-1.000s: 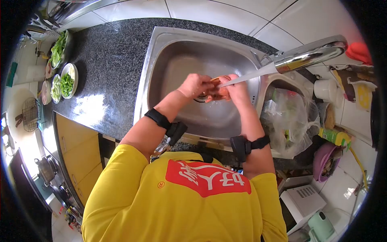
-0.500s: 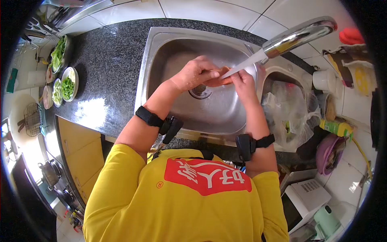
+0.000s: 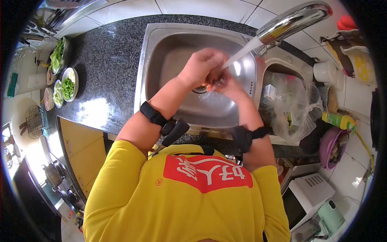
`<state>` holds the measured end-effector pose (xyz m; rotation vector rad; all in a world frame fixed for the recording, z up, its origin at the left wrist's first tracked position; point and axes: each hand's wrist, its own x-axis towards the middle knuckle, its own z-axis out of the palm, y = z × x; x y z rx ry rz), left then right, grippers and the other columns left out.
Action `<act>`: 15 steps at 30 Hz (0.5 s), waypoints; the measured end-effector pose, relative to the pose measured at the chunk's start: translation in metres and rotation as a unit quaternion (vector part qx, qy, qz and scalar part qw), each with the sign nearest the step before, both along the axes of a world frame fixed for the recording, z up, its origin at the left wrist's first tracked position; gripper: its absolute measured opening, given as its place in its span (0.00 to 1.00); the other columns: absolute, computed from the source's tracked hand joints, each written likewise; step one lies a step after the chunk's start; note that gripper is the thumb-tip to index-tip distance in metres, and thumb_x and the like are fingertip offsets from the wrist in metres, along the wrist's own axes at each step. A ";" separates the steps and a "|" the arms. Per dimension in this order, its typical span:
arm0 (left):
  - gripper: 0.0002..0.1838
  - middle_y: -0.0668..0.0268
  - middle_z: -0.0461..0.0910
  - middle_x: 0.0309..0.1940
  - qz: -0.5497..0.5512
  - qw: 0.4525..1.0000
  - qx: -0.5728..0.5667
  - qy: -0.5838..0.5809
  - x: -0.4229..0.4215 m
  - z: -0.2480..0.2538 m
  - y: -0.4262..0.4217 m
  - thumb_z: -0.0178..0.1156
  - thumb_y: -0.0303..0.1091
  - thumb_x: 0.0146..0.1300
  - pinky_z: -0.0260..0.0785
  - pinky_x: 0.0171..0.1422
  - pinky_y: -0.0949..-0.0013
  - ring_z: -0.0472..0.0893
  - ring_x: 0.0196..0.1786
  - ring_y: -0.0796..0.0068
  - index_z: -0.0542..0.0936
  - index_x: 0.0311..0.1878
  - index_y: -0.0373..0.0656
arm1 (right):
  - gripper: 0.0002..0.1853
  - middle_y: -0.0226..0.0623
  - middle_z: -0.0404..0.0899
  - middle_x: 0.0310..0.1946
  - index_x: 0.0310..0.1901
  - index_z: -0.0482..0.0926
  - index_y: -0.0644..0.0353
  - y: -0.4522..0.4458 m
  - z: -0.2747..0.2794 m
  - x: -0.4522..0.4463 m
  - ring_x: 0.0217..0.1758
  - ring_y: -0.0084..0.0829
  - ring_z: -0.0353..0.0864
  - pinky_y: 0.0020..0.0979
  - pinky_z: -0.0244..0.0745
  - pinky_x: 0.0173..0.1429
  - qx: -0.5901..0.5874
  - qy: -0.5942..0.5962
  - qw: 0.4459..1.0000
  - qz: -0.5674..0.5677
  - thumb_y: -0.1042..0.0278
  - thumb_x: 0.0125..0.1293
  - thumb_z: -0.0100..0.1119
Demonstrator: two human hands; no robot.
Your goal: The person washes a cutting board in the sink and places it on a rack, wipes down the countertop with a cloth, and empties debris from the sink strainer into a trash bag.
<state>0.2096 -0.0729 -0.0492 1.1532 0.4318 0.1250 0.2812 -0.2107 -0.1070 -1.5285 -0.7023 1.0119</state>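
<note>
Over the large steel sink basin [image 3: 169, 56], my left hand [image 3: 203, 66] and my right hand [image 3: 226, 85] meet around a reddish-orange item [image 3: 209, 85]. Both hands have their fingers curled on it, and they hide most of it, so I cannot make out what it is. Water runs from the chrome faucet [image 3: 294, 20] in a white stream [image 3: 242, 51] onto my hands. Below them the drain [image 3: 199, 89] is partly visible. My left hand is slightly blurred by motion.
On the left counter [image 3: 109, 60] stand plates of cut greens [image 3: 68, 88] and a bowl of leafy greens [image 3: 57, 56]. The smaller basin at right holds a clear plastic bag [image 3: 288, 109]. Farther right are a yellow bottle [image 3: 338, 120] and a purple basin [image 3: 332, 147].
The reddish-orange item, spread between my hands half a second ago, is now mostly covered by them. My hands have come closer together, with the left above the right.
</note>
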 end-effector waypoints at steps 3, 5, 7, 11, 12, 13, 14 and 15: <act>0.10 0.63 0.75 0.22 0.028 0.989 -0.140 -0.028 -0.001 -0.017 0.002 0.51 0.33 0.62 0.74 0.29 0.71 0.76 0.23 0.76 0.74 0.40 0.36 | 0.22 0.33 0.76 0.33 0.42 0.73 0.59 0.006 0.010 -0.011 0.38 0.24 0.75 0.25 0.71 0.42 -0.095 -0.036 0.995 0.025 0.61 0.46 0.70; 0.10 0.63 0.75 0.24 0.110 0.982 -0.150 -0.016 -0.009 -0.020 0.009 0.50 0.32 0.62 0.74 0.31 0.71 0.77 0.26 0.74 0.73 0.42 0.35 | 0.15 0.34 0.77 0.31 0.40 0.73 0.61 0.013 0.003 -0.011 0.35 0.24 0.76 0.24 0.71 0.40 -0.138 0.078 0.979 -0.126 0.72 0.49 0.65; 0.14 0.58 0.76 0.37 0.169 0.978 -0.123 0.026 -0.028 -0.043 0.033 0.53 0.31 0.60 0.74 0.37 0.68 0.78 0.37 0.68 0.69 0.48 0.36 | 0.15 0.34 0.77 0.31 0.40 0.73 0.62 0.014 -0.008 -0.011 0.33 0.23 0.75 0.24 0.70 0.38 -0.064 0.016 0.983 -0.168 0.74 0.50 0.63; 0.19 0.61 0.72 0.47 0.123 0.969 0.034 0.210 -0.052 -0.103 0.045 0.57 0.29 0.58 0.67 0.54 0.64 0.75 0.47 0.66 0.67 0.52 0.40 | 0.12 0.33 0.77 0.30 0.39 0.73 0.64 0.020 0.003 -0.001 0.32 0.22 0.75 0.23 0.70 0.36 -0.032 -0.055 0.991 -0.119 0.79 0.51 0.56; 0.23 0.61 0.72 0.47 0.067 0.958 0.242 0.138 -0.055 -0.109 0.039 0.61 0.30 0.53 0.67 0.54 0.64 0.75 0.48 0.66 0.68 0.52 0.41 | 0.11 0.33 0.77 0.31 0.40 0.72 0.64 0.022 0.007 0.001 0.34 0.22 0.76 0.23 0.71 0.37 -0.085 -0.063 0.993 -0.048 0.82 0.53 0.53; 0.27 0.61 0.72 0.47 0.010 0.897 0.437 0.061 -0.055 -0.106 0.032 0.66 0.32 0.47 0.67 0.53 0.65 0.74 0.49 0.65 0.68 0.52 0.41 | 0.05 0.34 0.78 0.28 0.32 0.75 0.65 0.024 0.011 0.002 0.33 0.23 0.77 0.24 0.72 0.39 -0.097 -0.037 0.994 -0.044 0.77 0.52 0.57; 0.27 0.61 0.72 0.47 0.014 0.898 0.436 0.062 -0.051 -0.103 0.025 0.66 0.32 0.47 0.67 0.53 0.65 0.74 0.49 0.65 0.68 0.52 0.41 | 0.05 0.34 0.78 0.28 0.32 0.75 0.65 0.026 0.014 0.002 0.33 0.23 0.77 0.24 0.72 0.39 -0.097 -0.038 0.994 -0.040 0.77 0.52 0.57; 0.29 0.62 0.73 0.46 -0.021 0.907 0.421 0.007 -0.043 -0.090 0.014 0.66 0.31 0.46 0.66 0.54 0.67 0.74 0.49 0.65 0.67 0.53 0.41 | 0.05 0.34 0.78 0.27 0.32 0.75 0.65 0.027 0.017 0.002 0.32 0.24 0.77 0.24 0.72 0.39 -0.059 -0.005 0.998 -0.036 0.76 0.52 0.57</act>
